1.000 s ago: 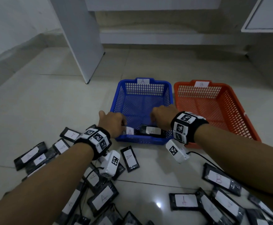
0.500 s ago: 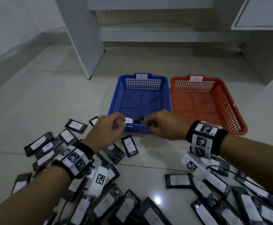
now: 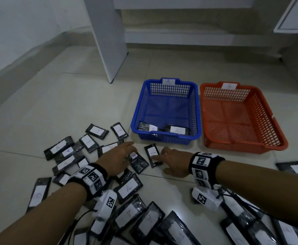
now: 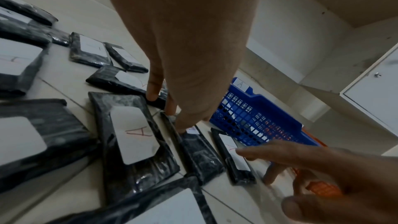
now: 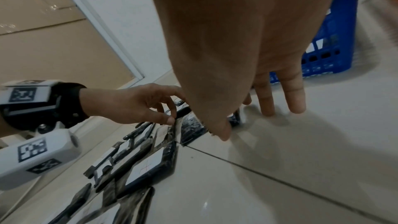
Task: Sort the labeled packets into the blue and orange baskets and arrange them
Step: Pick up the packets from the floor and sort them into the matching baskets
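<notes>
The blue basket (image 3: 139, 106), tagged A, holds two black A packets (image 3: 176, 129) at its near end. Beside it the orange basket (image 3: 242, 146), tagged B, holds nothing. Many black packets with white labels lie on the floor. My left hand (image 3: 127, 152) reaches down with bent fingers, its fingertips (image 4: 181, 128) touching a packet (image 3: 138, 163) near the blue basket's front. My right hand (image 3: 160, 156) is spread with straight fingers, the tips on a packet marked A (image 3: 152, 153). Neither hand has lifted anything.
Loose packets (image 3: 128, 188) cover the floor at the left, near and right sides, some overlapping. A white cabinet panel (image 3: 109, 41) stands behind the baskets at the left. A cabinet door (image 3: 295, 16) is at the far right.
Both hands have come back out of the blue basket's near end to the floor in front of it. Two A packets stay in the basket.
</notes>
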